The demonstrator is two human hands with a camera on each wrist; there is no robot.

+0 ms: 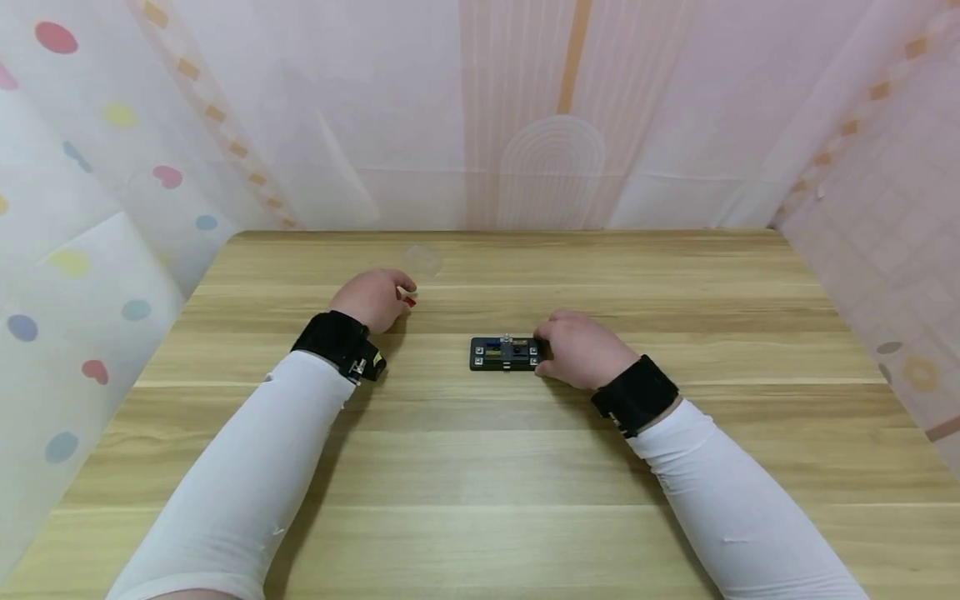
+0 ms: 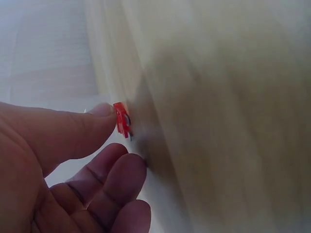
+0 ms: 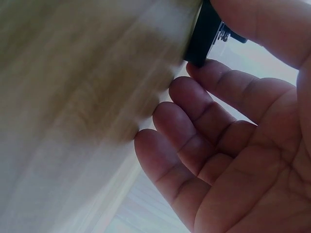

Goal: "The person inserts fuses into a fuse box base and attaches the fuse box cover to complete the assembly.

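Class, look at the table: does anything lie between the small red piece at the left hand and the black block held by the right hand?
Nothing visible does: only bare wooden table separates the red piece from the black block.

1. Head view: from above and behind, looking forward and down over the whole wooden table [image 1: 525,467], both forearms and the curtained walls
2. Left wrist view: very close beside the left hand [image 2: 63,170], facing along the blurred tabletop
3. Right wrist view: equally close under the right hand [image 3: 233,145]; all three views share the tabletop
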